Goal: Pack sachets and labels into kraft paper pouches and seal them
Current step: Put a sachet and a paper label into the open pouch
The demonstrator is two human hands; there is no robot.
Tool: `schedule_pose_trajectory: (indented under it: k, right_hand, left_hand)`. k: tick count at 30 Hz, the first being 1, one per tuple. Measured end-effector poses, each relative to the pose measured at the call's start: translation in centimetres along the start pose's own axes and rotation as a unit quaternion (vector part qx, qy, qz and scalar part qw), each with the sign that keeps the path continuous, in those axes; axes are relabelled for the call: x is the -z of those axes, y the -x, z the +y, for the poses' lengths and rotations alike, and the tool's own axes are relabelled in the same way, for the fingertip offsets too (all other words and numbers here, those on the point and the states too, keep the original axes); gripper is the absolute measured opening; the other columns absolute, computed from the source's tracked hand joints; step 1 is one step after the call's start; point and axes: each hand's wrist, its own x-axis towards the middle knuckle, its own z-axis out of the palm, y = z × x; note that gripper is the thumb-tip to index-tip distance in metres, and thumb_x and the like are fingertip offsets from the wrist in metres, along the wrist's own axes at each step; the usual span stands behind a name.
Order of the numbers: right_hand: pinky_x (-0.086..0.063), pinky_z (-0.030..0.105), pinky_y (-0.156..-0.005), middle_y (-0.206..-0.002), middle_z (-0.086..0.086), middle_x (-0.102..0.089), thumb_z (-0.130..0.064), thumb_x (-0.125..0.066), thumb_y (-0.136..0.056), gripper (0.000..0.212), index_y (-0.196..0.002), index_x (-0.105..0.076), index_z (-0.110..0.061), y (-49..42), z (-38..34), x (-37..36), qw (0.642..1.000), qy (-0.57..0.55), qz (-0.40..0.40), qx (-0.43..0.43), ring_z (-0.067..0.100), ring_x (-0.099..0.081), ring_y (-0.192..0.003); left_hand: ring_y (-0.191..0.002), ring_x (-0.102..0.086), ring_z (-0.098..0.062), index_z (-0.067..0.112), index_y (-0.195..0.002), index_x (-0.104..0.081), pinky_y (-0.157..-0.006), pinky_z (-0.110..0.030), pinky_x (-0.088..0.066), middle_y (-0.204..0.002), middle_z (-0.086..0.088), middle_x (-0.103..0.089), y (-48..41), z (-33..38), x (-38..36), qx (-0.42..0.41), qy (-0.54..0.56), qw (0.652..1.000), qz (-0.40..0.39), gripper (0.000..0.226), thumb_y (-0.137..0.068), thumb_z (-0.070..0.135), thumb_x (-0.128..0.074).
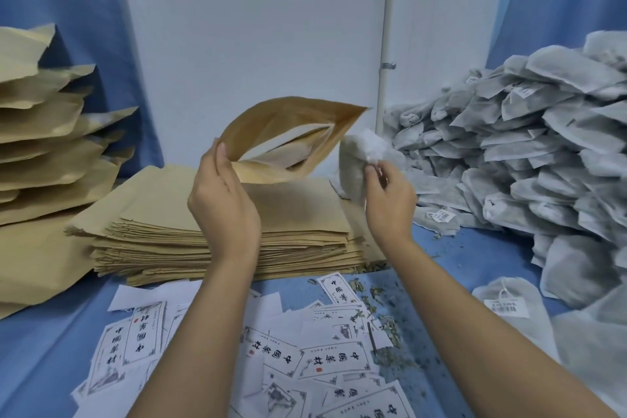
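- head view, pouch: one open kraft pouch (288,132) is held up above the flat stack (152,231), mouth gaping to the right; the left hand (220,200) pinches its rim at the left corner, thumb in front, fingers behind
- sachet: one grey sachet (354,163) hangs just beside the pouch mouth, not yet inside; the right hand (386,193) pinches its upper end with curled fingers; a white blur at the top may be a tag, cannot tell
- handling, pouch: judged light and thin, creases easily, yet stiff enough to stay open from one corner; take it by the rim, not the panel
- handling, sachet: judged soft, limp and light, with loose fill; crumbs (385,355) on the table (492,258) suggest leaking, so no squeezing; hold it by the top seam so it hangs and slides in
- counts: one pouch and one sachet in hand; flat stack too many to count; heap of sachets (543,153) at right, dozens; labels (334,358) scattered and overlapping, over a dozen; pile of fuller pouches (40,132) at far left, roughly eight, uncertain
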Motion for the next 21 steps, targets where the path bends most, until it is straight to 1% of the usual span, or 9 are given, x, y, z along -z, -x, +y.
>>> schedule_pose_trajectory:
  k: [3,5,7,8,10,13,14,18,21]
  right_hand:
    - [-0.031,0.024,-0.055,-0.055,-0.012,-0.042,-0.015,-0.052,-0.094,0.027,-0.068,-0.048,-0.018,0.2,-3.0,-0.1,0.969,-0.212,-0.062,-0.113,0.006,-0.038,-0.054]
    - [-0.038,0.027,-0.061,-0.065,0.000,-0.051,-0.010,-0.051,-0.091,0.021,-0.071,-0.052,-0.015,0.3,-4.0,0.3,0.893,-0.354,-0.166,-0.222,0.015,-0.048,-0.062]
    - [-0.047,0.024,-0.059,-0.071,0.004,-0.064,-0.011,-0.050,-0.085,0.012,-0.080,-0.061,-0.010,0.7,-4.5,1.4,0.787,-0.434,-0.300,-0.320,0.017,-0.062,-0.064]
    - [-0.050,0.024,-0.059,-0.072,0.003,-0.067,-0.011,-0.051,-0.080,0.014,-0.081,-0.065,-0.009,1.0,-4.7,2.0,0.746,-0.452,-0.350,-0.341,0.016,-0.065,-0.064]
    - [-0.054,0.024,-0.063,-0.075,0.003,-0.070,-0.009,-0.051,-0.078,0.022,-0.079,-0.073,-0.008,1.5,-4.8,2.9,0.699,-0.479,-0.411,-0.336,0.015,-0.069,-0.067]
    - [-0.056,0.025,-0.061,-0.077,0.006,-0.071,-0.008,-0.056,-0.078,0.019,-0.078,-0.076,-0.007,1.3,-5.7,3.3,0.696,-0.471,-0.417,-0.347,0.016,-0.069,-0.067]
    - [-0.056,0.025,-0.056,-0.075,0.008,-0.070,-0.007,-0.057,-0.078,0.017,-0.080,-0.074,-0.003,1.1,-5.9,3.2,0.702,-0.455,-0.401,-0.373,0.017,-0.068,-0.064]
    - [-0.055,0.028,-0.043,-0.070,0.017,-0.064,0.004,-0.045,-0.093,0.016,-0.085,-0.058,0.006,0.5,-5.8,2.4,0.731,-0.377,-0.317,-0.473,0.023,-0.064,-0.053]
    - [-0.054,0.032,-0.043,-0.058,0.016,-0.064,0.004,-0.042,-0.097,0.017,-0.084,-0.053,0.005,0.1,-5.6,1.8,0.747,-0.364,-0.246,-0.499,0.021,-0.065,-0.045]
  left_hand:
    - [-0.097,-0.060,-0.040,-0.007,-0.112,-0.062,-0.083,-0.034,-0.042,-0.103,-0.026,-0.066,-1.2,0.4,0.6,-0.004,0.008,0.999,0.031,0.041,-0.102,0.024,-0.036]
    - [-0.099,-0.060,-0.040,-0.008,-0.113,-0.061,-0.085,-0.038,-0.044,-0.105,-0.026,-0.066,-1.8,0.4,1.0,-0.019,0.003,0.999,0.031,0.042,-0.101,0.024,-0.036]
    - [-0.106,-0.060,-0.036,-0.007,-0.117,-0.060,-0.091,-0.035,-0.043,-0.112,-0.023,-0.065,-2.0,0.3,1.2,-0.042,-0.014,0.999,0.017,0.042,-0.101,0.023,-0.037]
    - [-0.110,-0.059,-0.035,-0.007,-0.120,-0.059,-0.094,-0.032,-0.042,-0.117,-0.022,-0.064,-1.9,0.2,1.3,-0.054,-0.028,0.998,0.006,0.041,-0.100,0.022,-0.037]
    - [-0.118,-0.056,-0.034,-0.006,-0.123,-0.057,-0.097,-0.026,-0.036,-0.125,-0.021,-0.060,-1.6,-0.3,1.4,-0.079,-0.052,0.995,-0.038,0.039,-0.100,0.020,-0.039]
    - [-0.123,-0.052,-0.037,-0.010,-0.119,-0.058,-0.101,-0.035,-0.039,-0.128,-0.023,-0.057,-0.5,-1.1,1.4,-0.123,-0.085,0.983,-0.110,0.032,-0.099,0.011,-0.043]
    - [-0.121,-0.053,-0.039,-0.011,-0.117,-0.058,-0.099,-0.039,-0.042,-0.126,-0.025,-0.058,0.2,-1.5,1.4,-0.137,-0.098,0.979,-0.116,0.029,-0.097,0.007,-0.045]
    - [-0.119,-0.055,-0.038,-0.007,-0.119,-0.059,-0.096,-0.035,-0.041,-0.126,-0.022,-0.058,2.1,-2.1,1.3,-0.116,-0.106,0.978,-0.137,0.030,-0.097,0.009,-0.047]
    - [-0.126,-0.048,-0.038,-0.010,-0.123,-0.055,-0.103,-0.047,-0.040,-0.133,-0.023,-0.052,3.3,-2.5,1.0,-0.150,-0.112,0.962,-0.198,0.033,-0.095,-0.001,-0.041]
